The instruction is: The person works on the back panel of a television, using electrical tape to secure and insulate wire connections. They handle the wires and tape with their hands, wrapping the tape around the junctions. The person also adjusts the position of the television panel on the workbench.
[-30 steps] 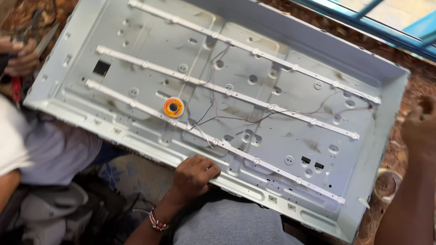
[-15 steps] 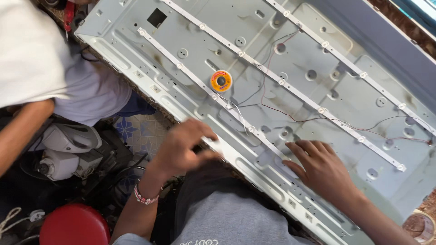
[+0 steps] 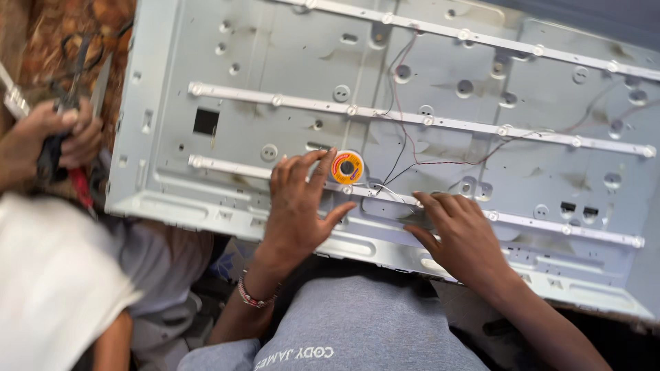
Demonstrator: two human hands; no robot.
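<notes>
Resting flat on the near light strip [image 3: 385, 196] of the metal panel [image 3: 289, 75], both hands lie open, fingers spread: left hand [image 3: 299, 203] beside the solder spool [image 3: 348, 167], right hand [image 3: 457, 233] further right. Far left, another person's hand [image 3: 48, 141] grips a tool.

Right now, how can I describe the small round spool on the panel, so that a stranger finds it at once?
Look at the large grey metal panel with three long white strips running across it. On the nearest strip, just beyond the fingertips of the left hand, lies the small spool. It is the only round, orange-and-yellow thing there; everything around it is grey metal, white strip or thin wire.
</notes>
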